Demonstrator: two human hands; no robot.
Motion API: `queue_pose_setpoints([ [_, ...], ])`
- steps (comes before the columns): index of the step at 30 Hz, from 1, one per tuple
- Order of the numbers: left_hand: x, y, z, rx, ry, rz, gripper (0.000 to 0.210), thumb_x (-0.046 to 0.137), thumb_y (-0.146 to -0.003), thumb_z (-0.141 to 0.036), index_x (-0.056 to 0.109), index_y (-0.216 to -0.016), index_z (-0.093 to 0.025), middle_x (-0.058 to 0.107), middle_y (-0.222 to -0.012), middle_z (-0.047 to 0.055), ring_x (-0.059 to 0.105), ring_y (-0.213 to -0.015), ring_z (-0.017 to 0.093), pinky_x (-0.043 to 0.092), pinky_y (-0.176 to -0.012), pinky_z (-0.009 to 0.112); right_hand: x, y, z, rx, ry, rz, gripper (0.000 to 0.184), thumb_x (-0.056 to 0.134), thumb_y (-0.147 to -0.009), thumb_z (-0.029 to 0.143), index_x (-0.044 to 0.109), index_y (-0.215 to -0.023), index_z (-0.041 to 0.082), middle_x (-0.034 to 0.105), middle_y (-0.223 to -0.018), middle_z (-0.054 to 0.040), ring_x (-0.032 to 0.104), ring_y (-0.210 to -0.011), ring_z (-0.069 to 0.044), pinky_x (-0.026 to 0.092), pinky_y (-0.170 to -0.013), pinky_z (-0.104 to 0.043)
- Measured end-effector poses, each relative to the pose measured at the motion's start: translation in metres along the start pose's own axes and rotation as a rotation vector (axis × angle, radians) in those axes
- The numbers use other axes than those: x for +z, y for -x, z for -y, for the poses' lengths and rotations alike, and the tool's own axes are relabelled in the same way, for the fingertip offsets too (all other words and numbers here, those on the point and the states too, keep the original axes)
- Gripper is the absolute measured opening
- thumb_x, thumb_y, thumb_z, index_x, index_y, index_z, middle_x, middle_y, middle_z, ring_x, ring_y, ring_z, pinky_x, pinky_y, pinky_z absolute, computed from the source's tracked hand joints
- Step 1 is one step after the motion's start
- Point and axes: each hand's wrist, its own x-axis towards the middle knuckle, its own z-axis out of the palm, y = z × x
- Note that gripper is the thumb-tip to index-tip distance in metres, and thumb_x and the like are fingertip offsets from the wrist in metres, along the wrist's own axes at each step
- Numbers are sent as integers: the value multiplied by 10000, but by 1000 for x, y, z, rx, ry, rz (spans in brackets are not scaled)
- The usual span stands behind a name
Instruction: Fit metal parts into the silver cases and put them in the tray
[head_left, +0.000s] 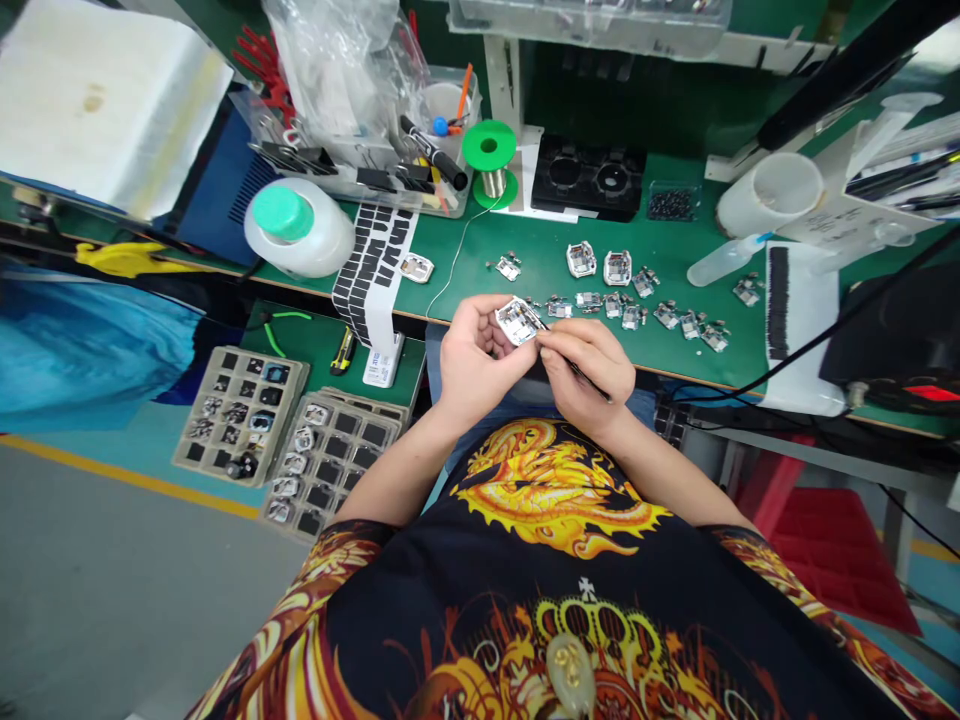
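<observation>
My left hand (476, 365) grips a small white watch-like casing (516, 320) with electronic parts inside, its open side facing up. In my right hand (592, 365) is a thin dark tool (592, 383), maybe tweezers; its tip meets the casing's right edge. Just beyond my hands, several small circuit modules (667, 315) lie scattered on the green bench (465, 245). Two similar filled casings, one a silver-white casing (580, 259) and the other a white casing (617, 268), rest behind them. Another casing (417, 267) lies farther left.
A solder spool (489, 150) stands at the back, near a white bottle with a green cap (289, 225). Strips of black stickers (379, 265) hang over the front edge. Lower left are parts trays (300, 375) and a yellow cutter (343, 352). A black cable (810, 345) crosses the right side.
</observation>
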Motion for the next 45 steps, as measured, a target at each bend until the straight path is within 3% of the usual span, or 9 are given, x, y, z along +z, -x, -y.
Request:
queue_pose_setpoints([
  [7, 0, -1, 4, -53, 52, 25, 485, 855, -768, -235, 641, -1202, -225, 741, -977, 13, 693, -787, 105, 546, -651, 210, 0, 2, 0, -7, 14, 43, 254, 703, -1018, 166, 816, -1198, 306, 808, -1104, -45, 785, -966, -213, 669, -842, -410],
  [13, 7, 4, 8, -63, 108, 30, 483, 869, -783, -285, 628, -1198, -224, 737, -989, 19, 701, -812, 111, 545, -662, 214, 1, 0, 4, 24, 18, -56, 243, 706, -1018, 167, 811, -1197, 292, 802, -1078, -47, 785, -975, -215, 673, -859, -406],
  [23, -4, -2, 10, 96, -143, -31, 491, 815, -797, -190, 602, -1235, -248, 663, -940, -13, 611, -716, 93, 477, -593, 217, -15, -6, 8, 23, -10, 135, 245, 683, -994, 149, 819, -1153, 278, 810, -1064, -52, 787, -926, -205, 673, -831, -393],
  [34, -10, -5, 9, 7, -7, 48, 487, 850, -792, -230, 616, -1220, -235, 721, -1003, 16, 691, -804, 113, 529, -640, 216, -13, -4, -4, -113, -10, 176, 327, 696, -1002, 126, 788, -1273, 285, 809, -1128, -64, 773, -954, -207, 659, -836, -393],
  [39, -8, -5, 11, -24, 31, 51, 506, 862, -801, -259, 615, -1241, -231, 745, -1046, 38, 747, -911, 139, 588, -716, 228, -9, 4, -8, -86, 6, 147, 306, 691, -1023, 162, 793, -1275, 301, 813, -1157, -57, 791, -976, -207, 672, -848, -393],
  [45, 1, -1, 17, 4, 97, 18, 526, 891, -798, -288, 606, -1234, -218, 765, -1069, 37, 761, -906, 136, 616, -766, 245, -7, 4, -7, -17, 12, -46, 271, 739, -1004, 182, 822, -1230, 307, 809, -1132, -54, 797, -1017, -234, 689, -894, -425],
])
